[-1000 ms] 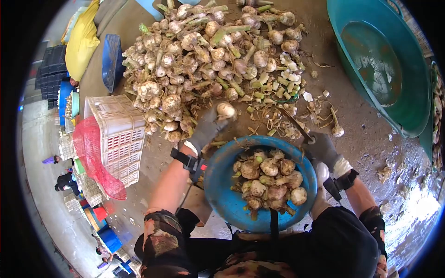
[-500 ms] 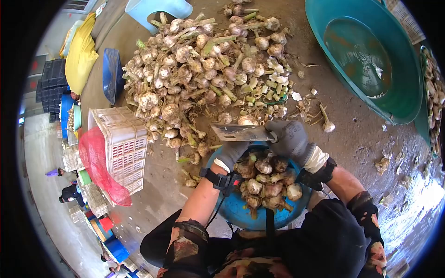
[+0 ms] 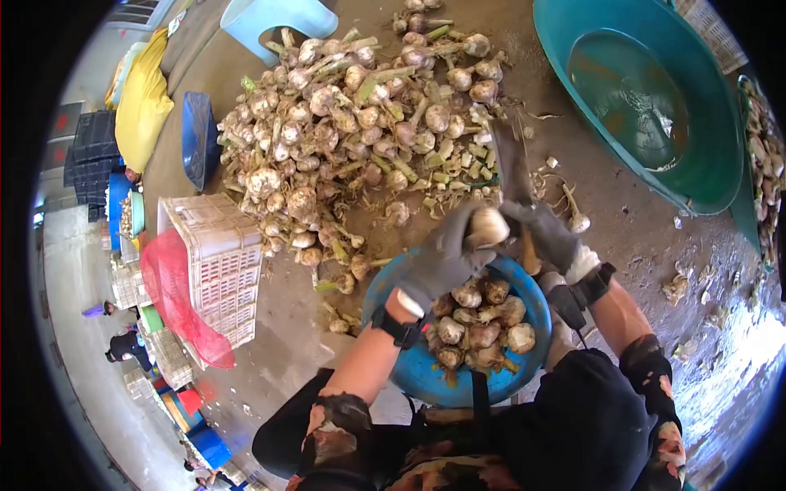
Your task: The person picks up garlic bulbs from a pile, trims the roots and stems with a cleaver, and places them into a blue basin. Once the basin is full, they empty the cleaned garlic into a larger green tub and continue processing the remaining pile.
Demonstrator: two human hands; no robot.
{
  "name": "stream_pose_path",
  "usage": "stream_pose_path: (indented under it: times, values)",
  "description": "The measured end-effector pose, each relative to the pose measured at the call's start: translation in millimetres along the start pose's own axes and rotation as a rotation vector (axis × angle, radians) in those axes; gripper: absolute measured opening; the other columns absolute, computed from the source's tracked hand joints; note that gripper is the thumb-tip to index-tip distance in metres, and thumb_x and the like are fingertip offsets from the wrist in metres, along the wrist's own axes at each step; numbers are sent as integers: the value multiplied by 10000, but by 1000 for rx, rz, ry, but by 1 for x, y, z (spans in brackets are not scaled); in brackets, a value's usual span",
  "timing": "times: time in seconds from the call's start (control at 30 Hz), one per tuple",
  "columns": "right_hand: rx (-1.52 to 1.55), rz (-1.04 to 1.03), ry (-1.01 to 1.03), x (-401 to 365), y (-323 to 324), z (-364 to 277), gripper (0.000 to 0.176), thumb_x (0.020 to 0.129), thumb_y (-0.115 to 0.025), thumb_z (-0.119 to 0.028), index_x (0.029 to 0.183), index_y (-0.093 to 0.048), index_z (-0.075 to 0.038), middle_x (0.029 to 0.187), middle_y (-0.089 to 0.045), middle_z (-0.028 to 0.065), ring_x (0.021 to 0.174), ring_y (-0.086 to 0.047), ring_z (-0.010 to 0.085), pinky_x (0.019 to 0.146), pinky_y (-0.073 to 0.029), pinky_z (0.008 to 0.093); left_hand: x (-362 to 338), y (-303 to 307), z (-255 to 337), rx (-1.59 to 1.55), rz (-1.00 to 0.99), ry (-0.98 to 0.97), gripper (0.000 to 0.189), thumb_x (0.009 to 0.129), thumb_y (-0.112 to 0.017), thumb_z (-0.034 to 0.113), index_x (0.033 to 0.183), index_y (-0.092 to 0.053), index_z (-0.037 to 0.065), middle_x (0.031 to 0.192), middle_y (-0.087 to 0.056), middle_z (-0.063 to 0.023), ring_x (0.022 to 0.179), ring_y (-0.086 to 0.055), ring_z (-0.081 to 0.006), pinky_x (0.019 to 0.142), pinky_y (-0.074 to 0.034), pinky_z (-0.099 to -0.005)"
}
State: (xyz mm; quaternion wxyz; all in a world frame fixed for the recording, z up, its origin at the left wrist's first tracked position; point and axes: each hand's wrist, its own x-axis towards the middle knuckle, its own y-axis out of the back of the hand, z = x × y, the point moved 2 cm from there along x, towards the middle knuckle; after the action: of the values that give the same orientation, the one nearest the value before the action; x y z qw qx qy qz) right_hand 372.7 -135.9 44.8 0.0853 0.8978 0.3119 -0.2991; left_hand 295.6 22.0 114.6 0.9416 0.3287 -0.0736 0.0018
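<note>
My left hand point(image 3: 446, 258), in a grey glove, is closed around a garlic bulb point(image 3: 489, 227), which is smeared by motion. Close beside it, my right hand point(image 3: 547, 236), gloved too, grips a knife by its wooden handle point(image 3: 530, 255). The broad dark blade point(image 3: 512, 164) points away from me, toward the cut stems. Below both hands, a blue basin point(image 3: 393, 360) between my knees holds several garlic bulbs point(image 3: 483, 331) with short stems. In front lies a large heap of garlic point(image 3: 327, 139) with long stems, and cut stem pieces point(image 3: 471, 164) lie at its right edge.
A big teal tub point(image 3: 712, 155) stands at the far right. To the left are a white plastic crate point(image 3: 217, 270) with a red mesh bag point(image 3: 176, 299), a blue scoop point(image 3: 198, 139) and a yellow sack point(image 3: 143, 98). A light blue stool point(image 3: 282, 16) stands behind the heap.
The knife has swung from lying crosswise, pointing left, to pointing away from me. My left hand has come up and right with the garlic bulb, and my right hand has shifted slightly right.
</note>
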Motion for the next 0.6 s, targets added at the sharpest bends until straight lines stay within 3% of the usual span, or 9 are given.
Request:
stream_pose_path:
  times: [0.07, 0.13, 0.2, 0.27, 0.3, 0.4, 0.47, 0.57, 0.6]
  values:
    - [361, -142, 369, -7, -22, -22, 214, 761, -644, -204, 837, -613, -6, 669, -570, 22, 623, -532, 88, 564, -433, 236, 3, -6, -5, 300, -16, -117, 533, 706, -674, 261, 1135, -455, 31, 961, -563, -131, 880, -564, -277, 752, -461, -344]
    - [530, -232, 187, -10, -18, -33, 186, 748, -657, -169, 842, -625, -13, 717, -579, 11, 648, -518, 73, 579, -429, 235, -6, -7, -2, 240, 180, 55, 500, 739, -638, 285, 1138, -456, 44, 998, -549, -128, 924, -543, -276, 779, -450, -357]
    - [443, -1, 235, -2, -13, -24, 200, 748, -651, -170, 872, -625, -16, 744, -587, 11, 664, -508, 57, 595, -428, 231, -19, -11, -4, 182, 368, 232, 470, 772, -603, 310, 1140, -458, 56, 1036, -536, -125, 968, -522, -274, 805, -439, -370]
    - [225, 12, 177, -7, -12, -34, 201, 741, -652, -173, 871, -623, -23, 734, -593, 14, 661, -507, 56, 608, -427, 228, -33, -38, -11, -1534, 109, 1015, 443, 835, -507, 352, 1153, -437, 51, 1112, -489, -128, 1034, -474, -271, 862, -409, -408]
    - [77, -85, 251, -12, -13, -42, 208, 734, -656, -177, 872, -622, -25, 735, -599, 12, 654, -509, 62, 606, -430, 232, -32, -48, -10, -1517, 276, 1101, 438, 877, -418, 371, 1146, -431, 26, 1132, -471, -153, 1040, -466, -283, 884, -395, -448]
    - [-139, -217, 369, -13, -21, -49, 218, 720, -660, -172, 877, -615, -29, 743, -610, 12, 652, -520, 79, 605, -440, 252, -41, -62, -32, -2020, 457, 1016, 439, 881, -407, 355, 1151, -415, 8, 1140, -463, -164, 1046, -461, -295, 893, -391, -451]
    - [-137, -116, 462, -15, -27, -55, 210, 705, -663, -164, 866, -610, -39, 734, -604, 22, 659, -540, 97, 607, -452, 268, -41, -55, -19, -2000, 504, 873, 423, 887, -382, 347, 1169, -396, 31, 1138, -467, -158, 1056, -452, -318, 900, -384, -450]
    - [-358, -149, 543, -25, -36, -69, 204, 683, -669, -144, 855, -606, -56, 734, -597, 36, 667, -558, 114, 623, -459, 273, -45, -48, 6, -1994, 437, 1104, 396, 885, -375, 319, 1160, -402, 36, 1136, -468, -143, 1035, -470, -280, 880, -408, -402]
    - [-362, -168, 541, -29, -40, -69, 204, 683, -669, -144, 855, -606, -56, 734, -597, 36, 667, -558, 114, 623, -459, 273, -40, -50, 9, -2029, 380, 952, 363, 884, -374, 294, 1134, -431, 38, 1109, -488, -129, 998, -490, -242, 856, -421, -367]
